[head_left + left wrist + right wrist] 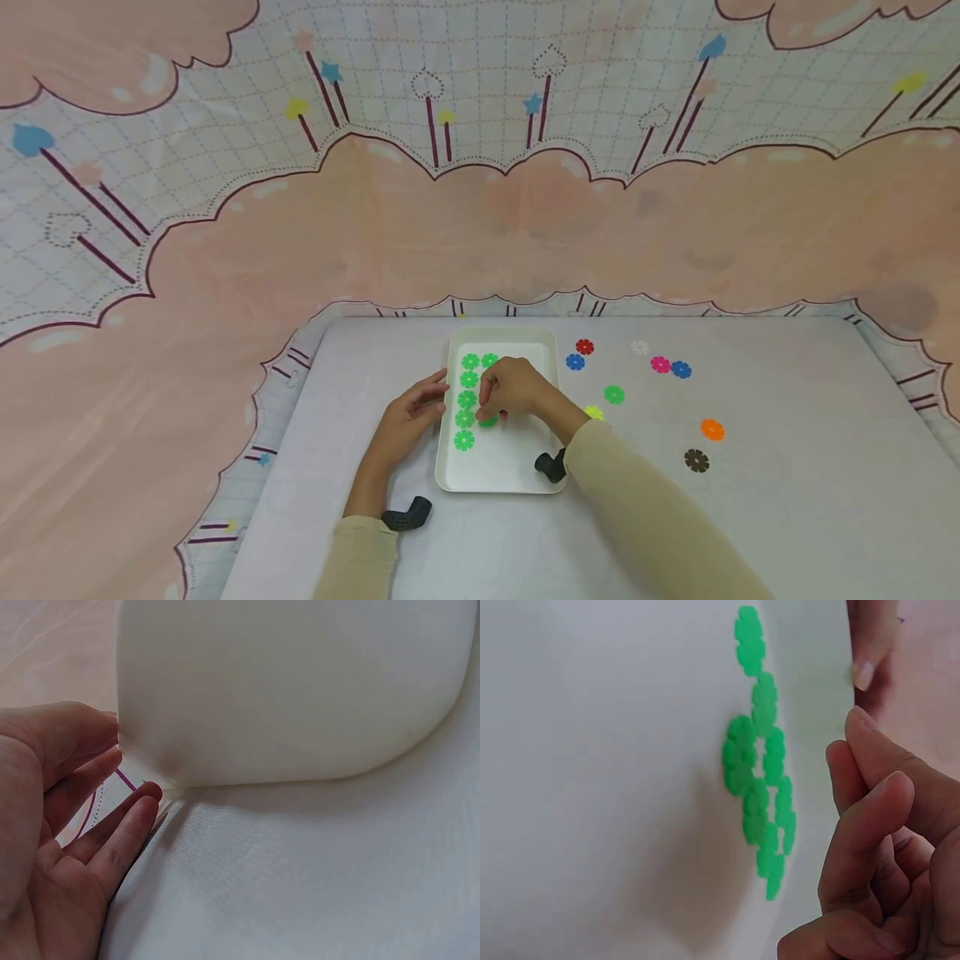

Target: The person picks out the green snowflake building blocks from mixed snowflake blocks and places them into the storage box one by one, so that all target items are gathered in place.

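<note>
A white tray (502, 471) holds several green flower-shaped discs (467, 399), set in a column along its left side with more beside them. Over these discs is my right hand (517, 387), fingers curled and the thumb against a fingertip. The right wrist view shows nothing between the fingertips of that hand (889, 832), and the discs (740, 755) lie flat below. At the tray's left edge, my left hand (405, 421) rests with loosely bent fingers. Its fingertips meet the tray wall (262, 697) in the left wrist view. My right hand hides part of the second column.
Loose discs lie right of the tray: red (585, 347), blue (575, 362), white (639, 347), pink (660, 364), another blue (681, 369), green (614, 395), orange (712, 429) and brown (697, 461). A yellow disc (594, 412) is partly behind my right forearm.
</note>
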The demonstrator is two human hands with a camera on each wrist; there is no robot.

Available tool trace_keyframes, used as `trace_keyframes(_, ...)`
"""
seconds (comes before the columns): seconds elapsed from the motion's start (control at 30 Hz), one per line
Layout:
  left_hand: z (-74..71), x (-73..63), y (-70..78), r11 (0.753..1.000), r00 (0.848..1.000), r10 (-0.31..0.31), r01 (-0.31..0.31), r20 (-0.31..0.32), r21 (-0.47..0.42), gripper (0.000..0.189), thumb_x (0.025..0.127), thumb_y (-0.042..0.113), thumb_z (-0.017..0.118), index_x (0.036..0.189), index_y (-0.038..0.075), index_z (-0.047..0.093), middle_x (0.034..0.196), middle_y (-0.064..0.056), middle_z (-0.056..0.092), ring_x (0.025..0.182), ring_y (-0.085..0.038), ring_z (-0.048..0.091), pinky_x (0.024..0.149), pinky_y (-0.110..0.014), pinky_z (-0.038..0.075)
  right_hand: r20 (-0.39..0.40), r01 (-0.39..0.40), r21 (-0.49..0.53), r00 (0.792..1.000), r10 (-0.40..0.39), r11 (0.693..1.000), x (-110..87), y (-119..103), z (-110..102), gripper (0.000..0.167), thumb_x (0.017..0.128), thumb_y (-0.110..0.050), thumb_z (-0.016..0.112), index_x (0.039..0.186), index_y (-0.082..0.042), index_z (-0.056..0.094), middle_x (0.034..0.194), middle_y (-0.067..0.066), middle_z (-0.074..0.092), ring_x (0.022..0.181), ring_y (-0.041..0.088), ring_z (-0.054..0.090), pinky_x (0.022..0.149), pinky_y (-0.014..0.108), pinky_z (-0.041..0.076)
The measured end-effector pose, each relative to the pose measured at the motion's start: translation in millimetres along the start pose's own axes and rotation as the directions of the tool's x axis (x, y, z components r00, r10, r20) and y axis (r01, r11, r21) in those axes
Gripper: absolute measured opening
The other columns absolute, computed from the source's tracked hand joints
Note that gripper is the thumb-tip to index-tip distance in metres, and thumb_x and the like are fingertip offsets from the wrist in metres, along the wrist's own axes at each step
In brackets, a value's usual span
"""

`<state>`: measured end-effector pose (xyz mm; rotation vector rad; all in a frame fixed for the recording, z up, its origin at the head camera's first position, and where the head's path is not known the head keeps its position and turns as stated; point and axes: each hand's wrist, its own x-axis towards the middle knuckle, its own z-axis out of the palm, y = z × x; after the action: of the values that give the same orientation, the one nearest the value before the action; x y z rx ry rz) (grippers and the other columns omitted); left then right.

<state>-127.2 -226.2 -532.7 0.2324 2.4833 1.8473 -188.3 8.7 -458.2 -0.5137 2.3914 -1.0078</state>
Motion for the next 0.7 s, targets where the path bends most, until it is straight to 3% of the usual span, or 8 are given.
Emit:
trace_keyframes(0.43, -0.9, -0.3, 0.1, 1.000, 1.000, -0.007, 0.007, 0.005, -0.016, 0.033, 0.098, 0.018, 0.069, 0.130, 0.011, 0.067, 0.156, 0.006, 0.050, 0.144, -0.020, 0.048, 0.105, -0.017, 0.048, -0.065, -0.031, 0.078, 0.997, 0.036, 0.996, -21.4, 13.7, -39.2, 0.019, 0.082, -0.026, 0.087, 0.079, -0.017, 0.070, 0.078, 0.014, 0.075, 0.073, 0.038, 0.072, 0.062, 0.029, 0.041)
trace_keyframes(0.7, 0.2, -0.6, 1.4, 1.000, 1.000, -0.009, 0.009, 0.007, -0.026, 0.032, 0.098, 0.017, 0.069, 0.130, 0.011, 0.067, 0.156, 0.006, 0.050, 0.144, -0.018, 0.049, 0.104, -0.017, 0.048, -0.094, -0.038, 0.095, 0.994, 0.047, 0.995, -39.2, 35.2, -66.4, 0.017, 0.084, -0.028, 0.084, 0.090, -0.016, 0.074, 0.086, 0.014, 0.076, 0.073, 0.037, 0.069, 0.065, 0.035, 0.052)
